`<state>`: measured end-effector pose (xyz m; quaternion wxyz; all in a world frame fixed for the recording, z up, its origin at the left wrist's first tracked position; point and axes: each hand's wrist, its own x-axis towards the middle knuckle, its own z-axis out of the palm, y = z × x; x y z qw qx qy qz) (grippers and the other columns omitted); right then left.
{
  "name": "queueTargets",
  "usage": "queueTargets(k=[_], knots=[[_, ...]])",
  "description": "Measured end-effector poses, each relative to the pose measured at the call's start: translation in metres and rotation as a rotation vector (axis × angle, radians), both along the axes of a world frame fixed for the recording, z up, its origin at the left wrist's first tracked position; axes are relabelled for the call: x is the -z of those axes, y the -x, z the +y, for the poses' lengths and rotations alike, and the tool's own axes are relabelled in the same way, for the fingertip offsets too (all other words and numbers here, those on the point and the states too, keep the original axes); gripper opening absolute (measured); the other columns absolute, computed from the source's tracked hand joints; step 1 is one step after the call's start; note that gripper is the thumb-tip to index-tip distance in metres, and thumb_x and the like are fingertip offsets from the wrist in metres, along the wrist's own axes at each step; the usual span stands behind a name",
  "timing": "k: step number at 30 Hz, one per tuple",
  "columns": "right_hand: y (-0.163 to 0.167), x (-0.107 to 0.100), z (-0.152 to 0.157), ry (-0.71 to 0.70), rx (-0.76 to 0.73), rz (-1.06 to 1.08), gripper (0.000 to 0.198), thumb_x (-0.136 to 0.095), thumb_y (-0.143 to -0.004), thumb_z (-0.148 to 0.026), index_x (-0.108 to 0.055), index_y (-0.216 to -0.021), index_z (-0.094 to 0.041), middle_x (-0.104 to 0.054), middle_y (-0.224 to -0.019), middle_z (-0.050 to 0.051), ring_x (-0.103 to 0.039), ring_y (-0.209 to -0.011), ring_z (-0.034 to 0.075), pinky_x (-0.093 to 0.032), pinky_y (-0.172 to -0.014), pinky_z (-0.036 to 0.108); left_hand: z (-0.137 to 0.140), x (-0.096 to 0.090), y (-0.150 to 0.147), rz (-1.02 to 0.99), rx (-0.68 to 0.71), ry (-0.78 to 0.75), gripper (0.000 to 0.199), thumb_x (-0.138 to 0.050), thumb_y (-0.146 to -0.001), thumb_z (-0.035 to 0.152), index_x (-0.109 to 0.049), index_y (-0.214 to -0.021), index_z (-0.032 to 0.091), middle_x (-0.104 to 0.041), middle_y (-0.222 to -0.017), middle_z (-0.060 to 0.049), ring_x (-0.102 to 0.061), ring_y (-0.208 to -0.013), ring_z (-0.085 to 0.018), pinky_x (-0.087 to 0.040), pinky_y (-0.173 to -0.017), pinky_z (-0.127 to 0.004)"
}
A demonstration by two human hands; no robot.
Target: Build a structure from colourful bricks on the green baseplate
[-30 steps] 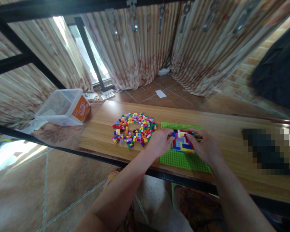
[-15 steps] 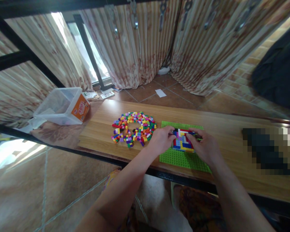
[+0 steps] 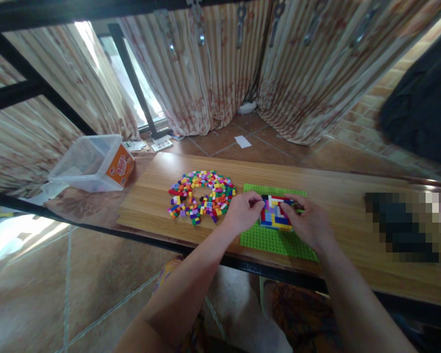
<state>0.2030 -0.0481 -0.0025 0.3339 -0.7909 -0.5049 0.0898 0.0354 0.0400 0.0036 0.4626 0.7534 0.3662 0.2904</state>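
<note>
A flat block of multicoloured toy bricks sits over a green studded baseplate; whether it is pressed onto the plate I cannot tell. My left hand is at its left edge, thumb and forefinger pinched together. Anything between those fingertips is too small to make out. From the right, my right hand grips the brick block, thumb over its top and fingers along the far right corner. Part of the block's right side is hidden by that hand.
Left of the baseplate, loose bricks form a ring-shaped pile on the wooden tabletop. A clear plastic bin with an orange label stands beyond the table's left end. A dark, pixelated object lies at the right.
My left thumb and forefinger have come together into a pinch at the block's left edge. My right fingers have shifted slightly along the far right corner. The whole view has moved a little.
</note>
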Motion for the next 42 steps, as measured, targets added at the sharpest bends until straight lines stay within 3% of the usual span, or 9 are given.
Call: queueTargets(k=[13, 24, 29, 32, 35, 39, 42], knots=[[0.005, -0.002, 0.000, -0.006, 0.007, -0.017, 0.043, -0.052, -0.084, -0.045, -0.070, -0.112, -0.017, -0.072, -0.105, 0.013, -0.065, -0.083, 0.025, -0.051, -0.078, 0.041, 0.005, 0.003, -0.013, -0.009, -0.147, 0.166, 0.017, -0.066, -0.079, 0.023, -0.067, -0.063, 0.015, -0.066, -0.063, -0.001, -0.058, -0.061, -0.011, -0.043, -0.058, -0.022], [0.007, -0.004, 0.001, 0.001, 0.003, -0.032, 0.043, -0.052, -0.084, -0.043, -0.070, -0.112, -0.016, -0.071, -0.103, 0.013, -0.064, -0.083, 0.025, -0.051, -0.079, 0.042, -0.006, 0.006, -0.011, 0.006, -0.169, 0.024, 0.020, -0.060, -0.084, 0.025, -0.063, -0.068, 0.016, -0.062, -0.063, 0.001, -0.056, -0.061, -0.012, -0.041, -0.059, -0.022], [0.003, -0.003, -0.002, 0.005, -0.028, 0.000, 0.045, -0.056, -0.083, -0.045, -0.068, -0.116, -0.017, -0.071, -0.105, 0.012, -0.065, -0.086, 0.024, -0.051, -0.081, 0.041, 0.000, -0.002, 0.000, 0.002, -0.135, -0.042, 0.029, -0.050, -0.090, 0.025, -0.057, -0.064, 0.017, -0.058, -0.057, 0.002, -0.055, -0.058, -0.011, -0.039, -0.057, -0.022], [0.000, -0.004, -0.002, -0.069, -0.001, -0.047, 0.043, -0.056, -0.084, -0.045, -0.068, -0.114, -0.016, -0.069, -0.107, 0.014, -0.064, -0.090, 0.026, -0.052, -0.082, 0.043, 0.013, -0.008, 0.013, -0.054, -0.197, -0.034, 0.030, -0.049, -0.091, 0.027, -0.056, -0.064, 0.017, -0.055, -0.054, 0.003, -0.055, -0.056, -0.011, -0.038, -0.055, -0.022], [0.005, -0.011, -0.003, -0.248, 0.010, -0.072, 0.035, -0.056, -0.086, -0.042, -0.069, -0.107, -0.017, -0.068, -0.106, 0.012, -0.064, -0.092, 0.025, -0.053, -0.079, 0.041, 0.030, -0.011, 0.029, -0.138, -0.311, -0.054, 0.028, -0.051, -0.090, 0.029, -0.058, -0.066, 0.017, -0.057, -0.057, 0.003, -0.054, -0.055, -0.010, -0.039, -0.055, -0.022], [0.034, -0.021, -0.003, -0.346, -0.118, -0.043, 0.022, -0.057, -0.089, -0.038, -0.071, -0.097, -0.022, -0.069, -0.099, 0.007, -0.065, -0.084, 0.020, -0.053, -0.077, 0.037, 0.043, -0.014, 0.045, -0.252, -0.422, -0.011, 0.028, -0.052, -0.089, 0.032, -0.060, -0.068, 0.017, -0.060, -0.059, 0.002, -0.053, -0.052, -0.009, -0.038, -0.052, -0.021], [0.069, -0.020, -0.001, -0.354, -0.334, -0.030, 0.016, -0.058, -0.090, -0.031, -0.071, -0.093, -0.023, -0.071, -0.096, 0.005, -0.066, -0.088, 0.019, -0.053, -0.080, 0.035, 0.047, -0.016, 0.052, -0.286, -0.458, 0.008, 0.028, -0.053, -0.088, 0.032, -0.061, -0.066, 0.016, -0.060, -0.059, 0.002, -0.054, -0.052, -0.009, -0.039, -0.053, -0.021]])
